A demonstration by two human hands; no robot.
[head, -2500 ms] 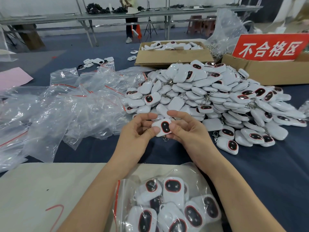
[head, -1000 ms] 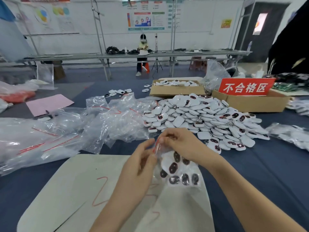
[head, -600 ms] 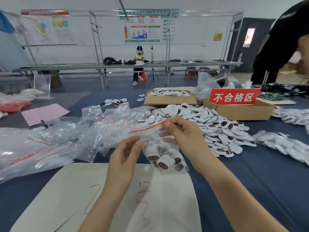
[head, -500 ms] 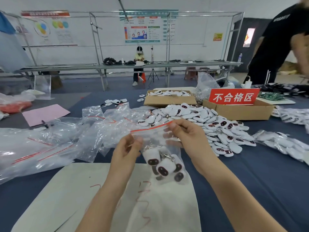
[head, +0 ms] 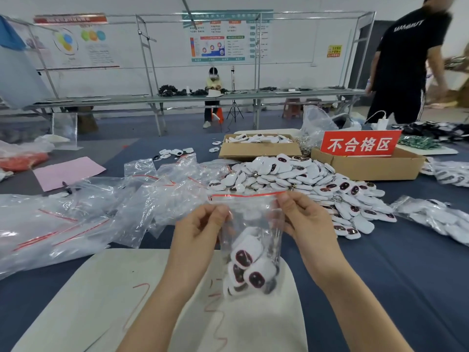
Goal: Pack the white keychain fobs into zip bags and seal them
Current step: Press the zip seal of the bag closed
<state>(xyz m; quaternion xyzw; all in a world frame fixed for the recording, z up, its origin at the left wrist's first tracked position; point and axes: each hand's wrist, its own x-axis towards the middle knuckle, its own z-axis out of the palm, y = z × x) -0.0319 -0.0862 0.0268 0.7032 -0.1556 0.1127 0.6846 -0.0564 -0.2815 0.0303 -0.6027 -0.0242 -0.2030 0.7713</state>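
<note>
Head view: left hand (head: 200, 232) and right hand (head: 308, 224) both hold one clear zip bag (head: 253, 217), raised above the white sheet (head: 127, 301) that lies at the near edge of the worktop (head: 406, 275). Left thumb and fingers pinch the bag's left side just below its red zip strip (head: 248, 195); right thumb and forefinger pinch the right end of that strip. The strip runs level between the hands; cannot tell whether it is pressed closed. Bag hangs upright, with several white fobs in the bag (head: 250, 262) bunched at the bottom, dark button faces toward the camera. Loose fob pile (head: 304, 184) sits mid-worktop, beyond the hands and to their right. Empty zip bags (head: 101, 212) are heaped along the left side. Toward the far edge: an open cardboard box (head: 258, 148) holding more fobs, and just beside it on the right a second box (head: 368, 166) carrying a red sign (head: 360, 144). Filled bags (head: 436, 217) lie at the right edge. Pink paper (head: 68, 171) lies at the far left. A person in a black shirt (head: 406, 59) stands past the far right corner.
</note>
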